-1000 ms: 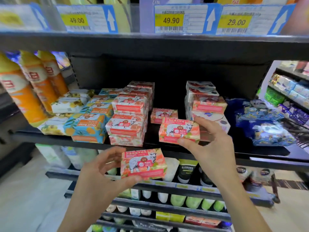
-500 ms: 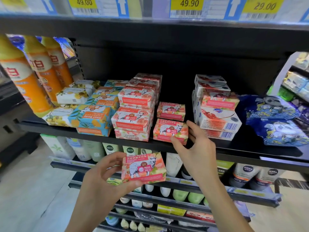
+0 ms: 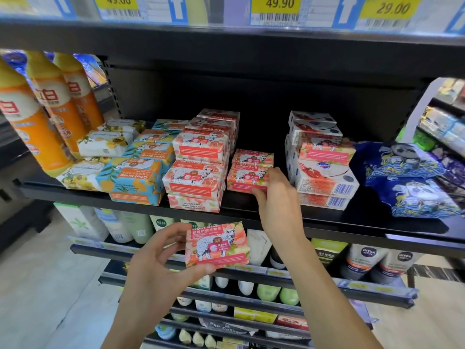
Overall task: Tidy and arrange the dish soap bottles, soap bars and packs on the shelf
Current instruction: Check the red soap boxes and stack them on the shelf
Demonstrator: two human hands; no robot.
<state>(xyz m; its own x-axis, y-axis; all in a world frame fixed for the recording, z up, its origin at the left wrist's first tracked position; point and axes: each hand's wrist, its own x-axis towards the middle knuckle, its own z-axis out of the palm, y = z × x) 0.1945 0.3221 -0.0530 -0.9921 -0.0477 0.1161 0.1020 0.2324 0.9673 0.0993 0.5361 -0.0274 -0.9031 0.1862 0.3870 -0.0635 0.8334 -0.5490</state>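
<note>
Black shelf (image 3: 364,222) lies ahead; left hand (image 3: 156,268) pinches a rose bar (image 3: 216,245). At one o'clock, right hand (image 3: 276,205) grips the shelf bar (image 3: 245,178).

left hand (image 3: 161,263) holding soap bar (image 3: 216,245), shelf (image 3: 251,215)

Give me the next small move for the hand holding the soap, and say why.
Probably lift the rose soap bar in the left hand up and set it on the front bar that the right hand grips on the shelf. That pink row seems one bar high beside the taller pink stack, so there looks to be room on top.
</note>
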